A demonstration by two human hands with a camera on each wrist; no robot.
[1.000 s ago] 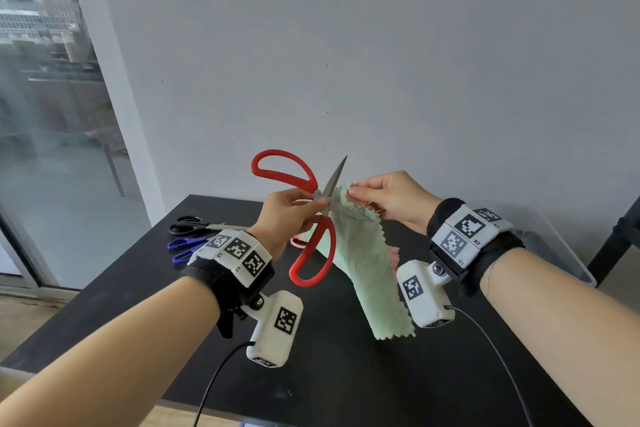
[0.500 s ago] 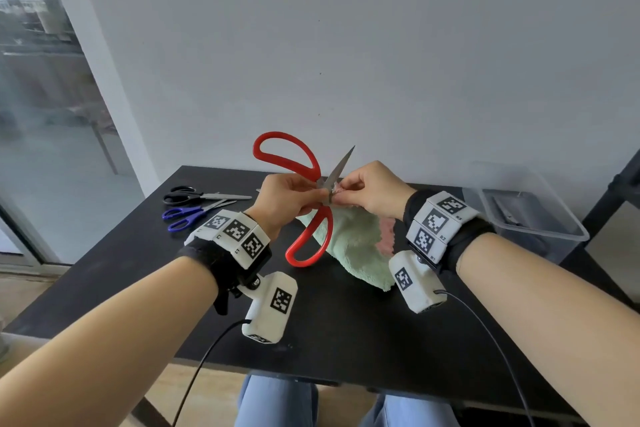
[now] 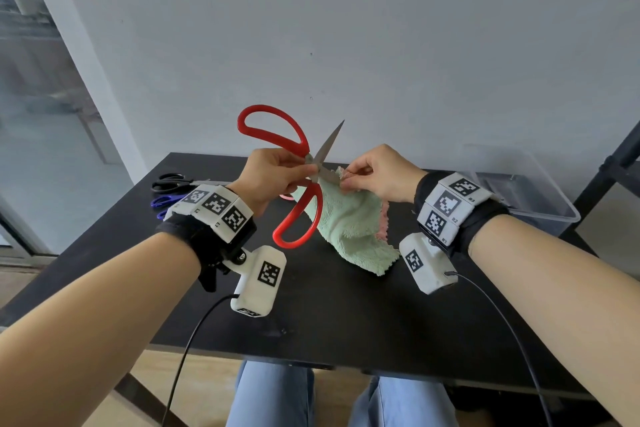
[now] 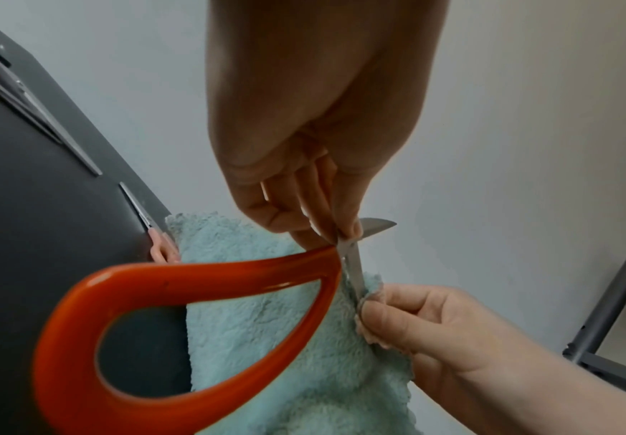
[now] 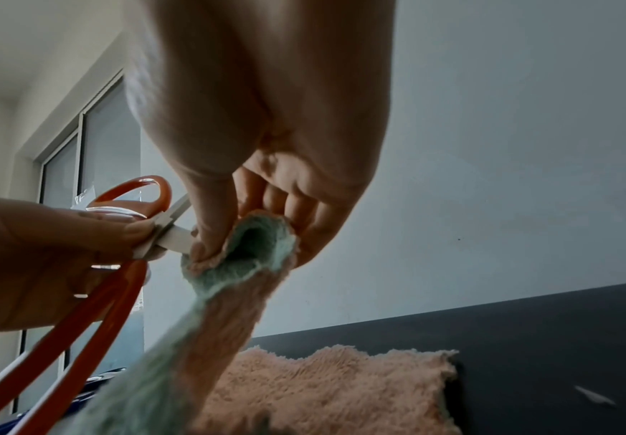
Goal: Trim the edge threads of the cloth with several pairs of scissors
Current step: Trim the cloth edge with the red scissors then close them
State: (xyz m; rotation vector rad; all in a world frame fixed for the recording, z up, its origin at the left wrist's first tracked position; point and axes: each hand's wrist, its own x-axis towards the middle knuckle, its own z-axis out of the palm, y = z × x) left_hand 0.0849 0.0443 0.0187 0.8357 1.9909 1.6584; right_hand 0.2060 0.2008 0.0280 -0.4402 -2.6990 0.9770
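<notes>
Red-handled scissors [image 3: 294, 180] are held up above the black table [image 3: 346, 315], blades spread wide. My left hand [image 3: 277, 177] pinches them near the pivot, not through the loops; in the left wrist view the red handle [image 4: 192, 318] loops below the fingers. My right hand [image 3: 377, 173] pinches the top edge of the green cloth [image 3: 349, 229], pink on its other side, right at the lower blade [image 4: 354, 270]. The cloth [image 5: 236, 265] hangs from the fingers, its lower part lying on the table.
Black scissors [image 3: 173, 181] and blue scissors [image 3: 162, 202] lie at the table's left rear; a pink handle [image 3: 285, 197] peeks out behind the cloth. A clear plastic bin [image 3: 530, 191] stands at the right rear. A dark metal rack [image 3: 616, 163] is at far right.
The cloth has come down from hanging in the air to resting partly on the table. Both hands stay close together at the blades, and the head view has tilted down.
</notes>
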